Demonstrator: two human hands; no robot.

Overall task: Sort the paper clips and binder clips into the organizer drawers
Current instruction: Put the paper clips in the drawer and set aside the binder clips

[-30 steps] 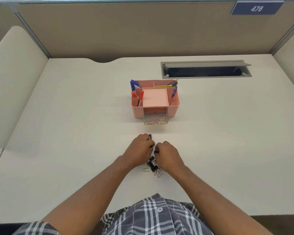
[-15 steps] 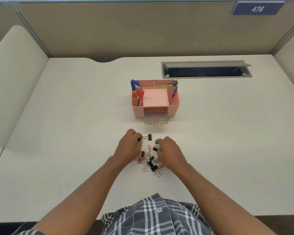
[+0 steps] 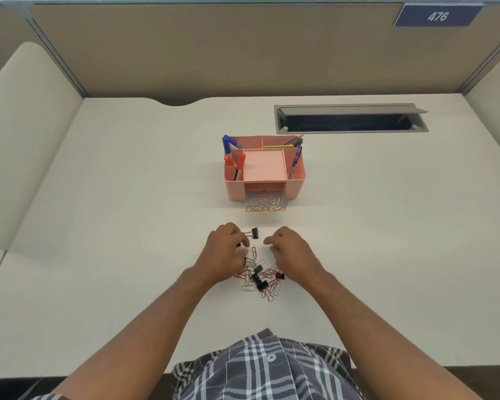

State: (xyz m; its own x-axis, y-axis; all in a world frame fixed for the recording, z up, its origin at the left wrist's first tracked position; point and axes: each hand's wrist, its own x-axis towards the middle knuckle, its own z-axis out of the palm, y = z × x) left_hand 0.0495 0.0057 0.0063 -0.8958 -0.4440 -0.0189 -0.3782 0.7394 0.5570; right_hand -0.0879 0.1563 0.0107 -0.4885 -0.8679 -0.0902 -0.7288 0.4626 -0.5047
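A pile of paper clips and black binder clips (image 3: 261, 278) lies on the desk in front of me. My left hand (image 3: 224, 251) hovers over the pile's left edge and pinches the wire handle of a black binder clip (image 3: 255, 232), which sticks out to the right of its fingers. My right hand (image 3: 293, 254) is over the pile's right side, fingers loosely curled downward, with nothing visible in them. Beyond the hands stands the pink organizer (image 3: 296, 184). Its clear drawer (image 3: 264, 205) is pulled out toward me and holds several paper clips.
Pens and markers (image 3: 229, 144) stand in the organizer's outer compartments. A grey cable hatch (image 3: 350, 118) is set into the desk at the back right. Partition walls close off the back and both sides.
My hands were together over the pile and have parted. My left hand lifted a black binder clip out and forward. The small item at my right fingertips is no longer visible.
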